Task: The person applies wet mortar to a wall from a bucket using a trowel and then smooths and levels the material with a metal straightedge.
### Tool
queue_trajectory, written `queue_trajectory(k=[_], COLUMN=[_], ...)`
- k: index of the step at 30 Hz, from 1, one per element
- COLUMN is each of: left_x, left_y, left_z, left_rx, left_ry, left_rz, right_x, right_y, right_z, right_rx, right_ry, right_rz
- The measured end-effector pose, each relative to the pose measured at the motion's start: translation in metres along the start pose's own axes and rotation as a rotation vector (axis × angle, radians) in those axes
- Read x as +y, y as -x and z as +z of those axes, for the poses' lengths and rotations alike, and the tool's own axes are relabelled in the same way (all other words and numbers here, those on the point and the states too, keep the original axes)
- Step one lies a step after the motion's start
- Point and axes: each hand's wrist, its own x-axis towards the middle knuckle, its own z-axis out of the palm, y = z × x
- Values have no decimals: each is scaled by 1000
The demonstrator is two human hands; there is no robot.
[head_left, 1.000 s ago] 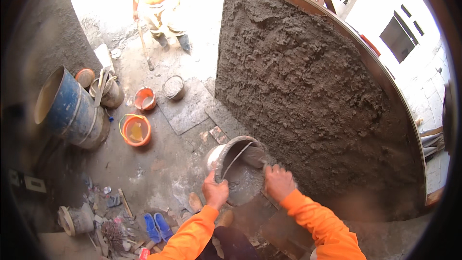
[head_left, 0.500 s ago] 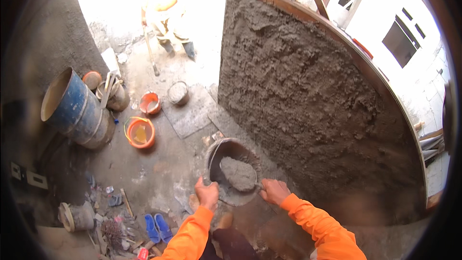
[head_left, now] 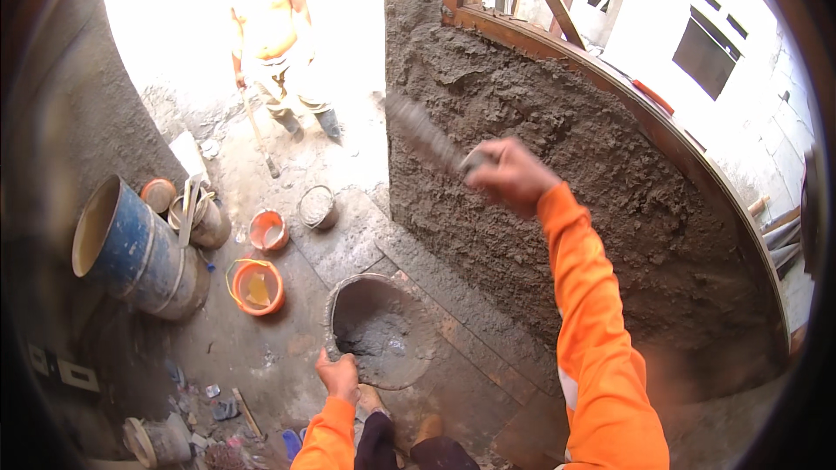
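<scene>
The left hand (head_left: 339,375) is gripping a round, mortar-caked bucket (head_left: 364,298); the right hand (head_left: 515,176) is clutching a blurred, grey-coated trowel (head_left: 427,134).

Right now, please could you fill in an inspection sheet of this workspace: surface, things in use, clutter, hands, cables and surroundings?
Surface: gray, stained floor.
Job's things: bucket holding wet gray mix; trowel-like tool, motion-blurred, before the rough-coated wall.
Clutter: blue drum, orange bucket with yellow handle and wooden stick, all on the left side.
Hands: left hand grips the bucket's rim; right hand grips the tool.
Cables: nothing seen.
Surroundings: another person stands ahead.
</scene>
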Motion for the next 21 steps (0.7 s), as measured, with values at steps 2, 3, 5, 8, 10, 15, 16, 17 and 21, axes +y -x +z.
queue_trajectory(k=[2,3,5,8,10,15,16,17,21], left_x=[-30,-19,17,6,-13,-41,-52,-63,-28], left_y=[-28,-24,1,-4,-2,15,14,20,69], left_z=[-18,-23,-8,-17,-9,-3,-4,-2,32], left_rx=[82,47,-43,18,-28,-83,-59,-45,-202], left_ry=[-89,-81,-16,-83,-82,-161,-249,-336,-630], left_rz=[32,6,-56,-66,-23,35,158,274,226], right_x=[-3,18,52,86,111,178,169,178,250], right_y=[0,18,92,181,215,205,188,176,178], right_z=[-35,-40,-44,15,57,149,162,171,217], right_rx=[519,691,743,616,411,-233,-195,-116,-67], right_ry=[292,214,257,238,123,802,954,1098,1210], right_rz=[3,-61,30,305,468,280,227,175,180])
